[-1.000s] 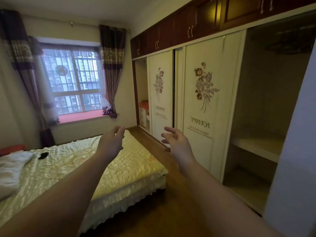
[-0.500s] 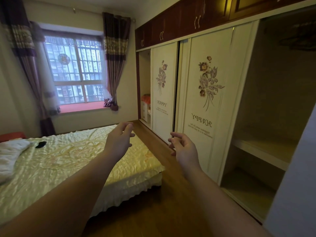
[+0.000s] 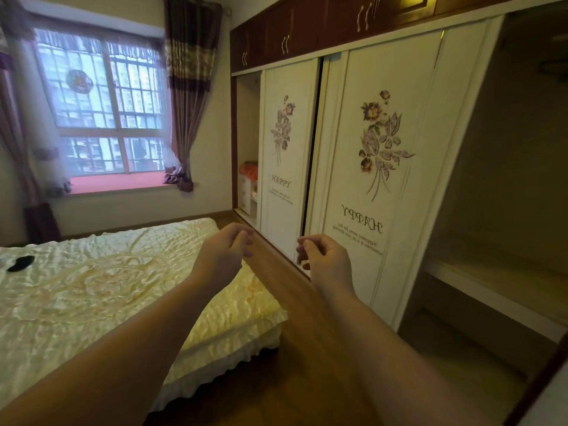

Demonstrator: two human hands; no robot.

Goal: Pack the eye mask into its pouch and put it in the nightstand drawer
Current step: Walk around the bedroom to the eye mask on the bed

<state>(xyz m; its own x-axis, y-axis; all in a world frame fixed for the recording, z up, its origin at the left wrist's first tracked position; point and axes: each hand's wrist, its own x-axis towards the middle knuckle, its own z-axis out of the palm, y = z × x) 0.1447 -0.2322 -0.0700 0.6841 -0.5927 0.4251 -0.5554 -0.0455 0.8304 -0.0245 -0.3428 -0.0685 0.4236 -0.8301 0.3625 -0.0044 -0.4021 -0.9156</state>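
Observation:
A small black item, likely the eye mask (image 3: 21, 262), lies on the pale yellow bedspread (image 3: 92, 290) near the left edge of the view. No pouch or nightstand shows. Both arms reach forward at chest height. My left hand (image 3: 222, 256) hovers over the bed's right corner with loosely curled fingers and holds nothing. My right hand (image 3: 327, 261) hangs over the wooden floor beside it, also loosely curled and empty. Both hands are far from the black item.
A wardrobe with white sliding doors (image 3: 378, 167) printed with flowers runs along the right wall; its right section (image 3: 507, 210) stands open with bare shelves. A strip of wooden floor (image 3: 276, 379) lies between bed and wardrobe. A curtained window (image 3: 104, 118) fills the far wall.
The view has moved forward and turned slightly right, so the bed's left side and the white bedding have left the frame. Both hands' fingers have curled in from a spread pose.

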